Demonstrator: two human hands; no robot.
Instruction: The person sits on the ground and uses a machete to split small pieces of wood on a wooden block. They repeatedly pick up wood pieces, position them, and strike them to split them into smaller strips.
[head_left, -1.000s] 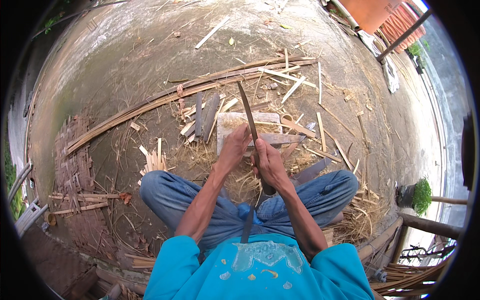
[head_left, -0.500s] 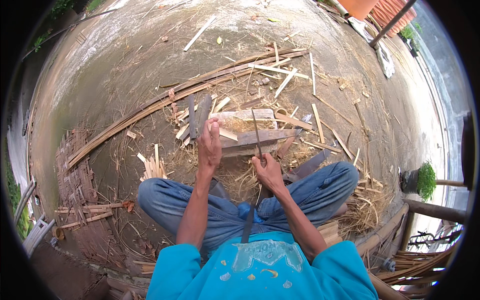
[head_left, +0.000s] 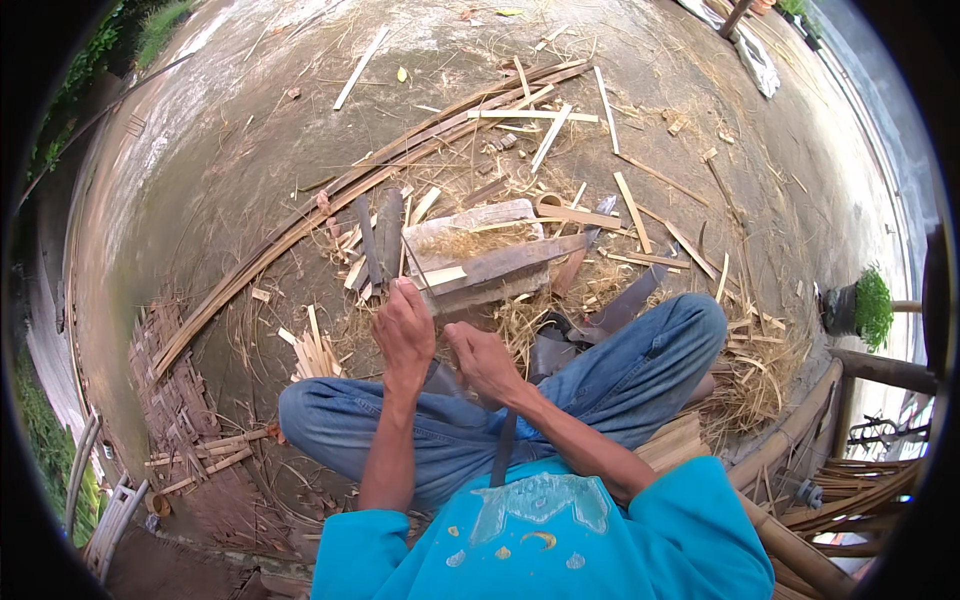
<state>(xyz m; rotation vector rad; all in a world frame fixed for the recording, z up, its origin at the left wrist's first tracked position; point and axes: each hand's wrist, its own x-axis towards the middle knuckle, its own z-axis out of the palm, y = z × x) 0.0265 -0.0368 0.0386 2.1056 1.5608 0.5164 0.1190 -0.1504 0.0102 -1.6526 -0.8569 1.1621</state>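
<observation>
In my left hand (head_left: 405,330), fingers closed, is a short pale bamboo strip (head_left: 443,277) whose free end points right. My right hand (head_left: 485,362) is closed in a fist just to the right and slightly nearer. From it a knife with a thin dark blade (head_left: 417,263) slants up and left, crossing by the strip; its grip is hidden in the fingers. Both hands are above my crossed legs. Just beyond them lies a dark wooden board (head_left: 515,260) against a pale block (head_left: 475,222) strewn with shavings.
Long split bamboo lengths (head_left: 270,245) curve across the ground ahead. Loose pale strips (head_left: 553,138) and shavings lie around. A torn woven mat (head_left: 180,385) is at left. A potted plant (head_left: 870,308) and bamboo rails (head_left: 880,370) stand at right.
My right hand has moved left and nearer, close to my left hand. The knife blade has swung from upright to slanting left. My left hand has lowered a little, still holding the strip.
</observation>
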